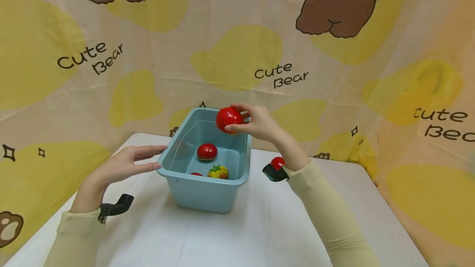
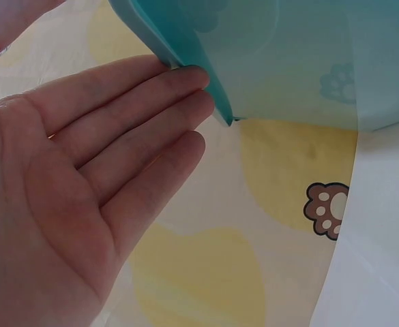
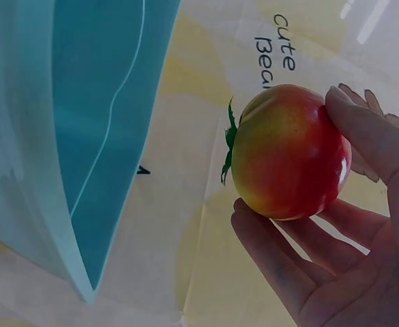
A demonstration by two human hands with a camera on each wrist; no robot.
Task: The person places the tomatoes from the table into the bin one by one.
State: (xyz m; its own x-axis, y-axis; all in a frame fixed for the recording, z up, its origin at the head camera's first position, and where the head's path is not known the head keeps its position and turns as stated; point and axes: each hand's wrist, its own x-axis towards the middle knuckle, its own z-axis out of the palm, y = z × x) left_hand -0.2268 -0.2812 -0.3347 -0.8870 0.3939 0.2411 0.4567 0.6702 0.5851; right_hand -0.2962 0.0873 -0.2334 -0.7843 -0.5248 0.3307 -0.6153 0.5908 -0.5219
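Note:
My right hand (image 1: 261, 125) pinches a red tomato (image 1: 228, 119) between thumb and fingers, just above the far right part of a light blue plastic bin (image 1: 202, 195). The right wrist view shows the tomato (image 3: 288, 153) with a yellowish side and a green leafy top facing the bin (image 3: 110, 136). My left hand (image 1: 128, 164) has its fingers extended, the tips touching the bin's left rim; the left wrist view shows the palm (image 2: 90, 170) with nothing in it. Inside the bin lie a red tomato (image 1: 207, 151), a yellow-red tomato (image 1: 218, 172) and another red one (image 1: 196, 174), mostly hidden by the near wall.
Another red round object (image 1: 277, 162) is on the white table (image 1: 230, 238), partly hidden behind my right wrist and its black strap (image 1: 274, 173). A patterned cloth backdrop (image 1: 230, 52) hangs behind the table.

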